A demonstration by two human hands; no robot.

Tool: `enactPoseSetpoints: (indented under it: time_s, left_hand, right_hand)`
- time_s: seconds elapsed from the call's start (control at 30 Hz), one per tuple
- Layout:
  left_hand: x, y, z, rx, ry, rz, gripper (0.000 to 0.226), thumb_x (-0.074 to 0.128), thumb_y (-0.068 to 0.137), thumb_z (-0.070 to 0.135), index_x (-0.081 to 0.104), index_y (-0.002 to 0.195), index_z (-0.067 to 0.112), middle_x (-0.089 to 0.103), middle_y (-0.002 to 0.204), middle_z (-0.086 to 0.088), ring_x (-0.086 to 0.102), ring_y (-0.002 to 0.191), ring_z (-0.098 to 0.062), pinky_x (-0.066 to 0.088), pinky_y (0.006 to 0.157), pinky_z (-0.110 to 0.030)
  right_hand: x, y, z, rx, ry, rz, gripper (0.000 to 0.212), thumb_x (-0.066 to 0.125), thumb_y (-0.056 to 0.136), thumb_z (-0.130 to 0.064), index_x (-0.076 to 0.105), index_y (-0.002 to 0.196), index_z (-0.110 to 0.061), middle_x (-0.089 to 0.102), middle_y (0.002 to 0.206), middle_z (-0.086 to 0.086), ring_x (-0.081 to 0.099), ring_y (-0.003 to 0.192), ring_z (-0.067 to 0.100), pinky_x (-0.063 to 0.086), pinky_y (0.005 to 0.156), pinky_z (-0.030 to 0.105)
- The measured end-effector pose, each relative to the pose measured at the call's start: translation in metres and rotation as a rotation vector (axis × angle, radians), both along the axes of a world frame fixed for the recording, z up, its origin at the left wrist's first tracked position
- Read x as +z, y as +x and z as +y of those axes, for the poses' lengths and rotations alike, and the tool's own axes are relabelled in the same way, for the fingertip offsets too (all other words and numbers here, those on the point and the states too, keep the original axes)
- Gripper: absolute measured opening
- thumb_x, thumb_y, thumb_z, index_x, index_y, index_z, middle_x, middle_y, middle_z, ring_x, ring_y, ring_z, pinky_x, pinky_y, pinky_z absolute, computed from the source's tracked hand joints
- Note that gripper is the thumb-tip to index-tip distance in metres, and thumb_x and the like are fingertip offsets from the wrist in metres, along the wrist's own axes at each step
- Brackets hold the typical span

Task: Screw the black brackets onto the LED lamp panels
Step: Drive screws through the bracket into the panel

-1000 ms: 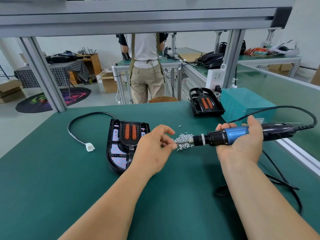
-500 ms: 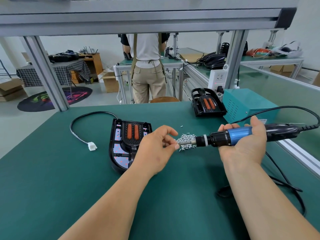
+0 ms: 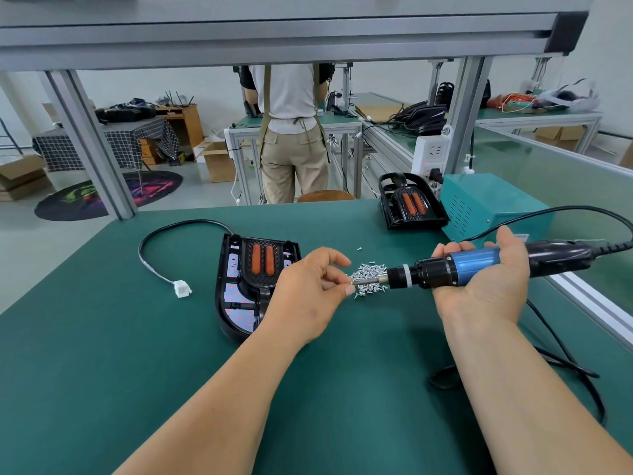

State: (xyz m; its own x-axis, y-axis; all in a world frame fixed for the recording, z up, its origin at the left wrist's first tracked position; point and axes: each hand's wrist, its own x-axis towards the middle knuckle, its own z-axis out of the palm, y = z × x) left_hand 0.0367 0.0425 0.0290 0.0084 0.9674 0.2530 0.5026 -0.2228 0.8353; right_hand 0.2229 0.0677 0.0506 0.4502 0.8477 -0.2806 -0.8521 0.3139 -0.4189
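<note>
While fingers [image 3: 337,286] of the left hand [image 3: 305,299] pinch a screw [image 3: 354,283] at the bit tip, the right hand [image 3: 486,293], palm up, curls round the blue screwdriver [image 3: 476,265]. Beneath the tip lies a screw pile [image 3: 371,270]; just left of those fingers, the LED lamp panel [image 3: 236,296] with its black bracket [image 3: 262,265] lies on the table [image 3: 102,371].

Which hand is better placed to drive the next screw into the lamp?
Right, probably. The right hand holds the blue-and-black electric screwdriver, while the left hand only pinches at its metal tip.
</note>
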Motion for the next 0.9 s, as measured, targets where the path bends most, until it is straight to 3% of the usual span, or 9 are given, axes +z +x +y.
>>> enactPoseSetpoints:
  time_s: [0.43, 0.63, 0.7, 0.77, 0.83, 0.9]
  left_hand:
    - [0.001, 0.003, -0.002, 0.012, 0.01, 0.143, 0.034, 0.071, 0.088, 0.008, 0.054, 0.089, 0.038, 0.064, 0.076, 0.016, 0.056, 0.061, 0.011, 0.04, 0.063, 0.001]
    - [0.0, 0.004, -0.002, 0.037, -0.02, 0.204, 0.029, 0.069, 0.089, 0.009, 0.063, 0.111, 0.026, 0.063, 0.079, 0.019, 0.056, 0.064, 0.013, 0.04, 0.065, 0.002]
    - [0.003, 0.005, -0.005, 0.018, -0.027, 0.254, 0.042, 0.069, 0.09, 0.012, 0.058, 0.127, 0.028, 0.066, 0.093, 0.017, 0.06, 0.079, 0.012, 0.045, 0.081, -0.003]
    - [0.008, 0.004, -0.007, 0.027, 0.043, 0.45, 0.057, 0.07, 0.09, 0.021, 0.048, 0.142, 0.03, 0.065, 0.121, 0.008, 0.061, 0.112, -0.006, 0.042, 0.103, -0.02]
    - [0.019, -0.004, -0.006, 0.109, 0.183, 0.551, 0.059, 0.069, 0.09, 0.026, 0.048, 0.144, 0.027, 0.061, 0.137, 0.002, 0.054, 0.126, -0.018, 0.034, 0.107, -0.026]
    - [0.033, -0.025, -0.004, 0.265, 0.265, 0.439, 0.05, 0.069, 0.089, 0.025, 0.056, 0.138, 0.024, 0.062, 0.136, 0.002, 0.055, 0.126, -0.02, 0.034, 0.104, -0.025]
  right_hand:
    - [0.001, 0.0, 0.0, -0.005, 0.022, -0.057, 0.024, 0.072, 0.086, -0.027, 0.054, 0.093, -0.012, 0.054, 0.063, 0.003, 0.056, 0.05, 0.018, 0.058, 0.069, 0.035]
    - [0.002, -0.003, 0.001, -0.006, 0.053, -0.101, 0.025, 0.07, 0.087, -0.024, 0.05, 0.094, -0.012, 0.052, 0.058, 0.001, 0.053, 0.049, 0.019, 0.056, 0.066, 0.033]
    - [0.002, -0.002, 0.001, -0.014, 0.051, -0.107, 0.026, 0.07, 0.087, -0.024, 0.049, 0.098, -0.012, 0.052, 0.059, 0.002, 0.053, 0.05, 0.019, 0.056, 0.066, 0.034]
    - [0.002, -0.001, 0.001, -0.02, 0.049, -0.099, 0.028, 0.07, 0.087, -0.024, 0.049, 0.101, -0.012, 0.052, 0.061, 0.002, 0.053, 0.05, 0.019, 0.056, 0.067, 0.034]
    - [0.002, -0.001, 0.0, -0.021, 0.051, -0.09, 0.028, 0.07, 0.087, -0.025, 0.05, 0.103, -0.012, 0.052, 0.062, 0.002, 0.053, 0.05, 0.019, 0.056, 0.066, 0.034]
    - [0.003, 0.0, 0.0, -0.02, 0.054, -0.081, 0.029, 0.07, 0.087, -0.025, 0.05, 0.103, -0.012, 0.052, 0.062, 0.003, 0.053, 0.05, 0.019, 0.057, 0.065, 0.034]
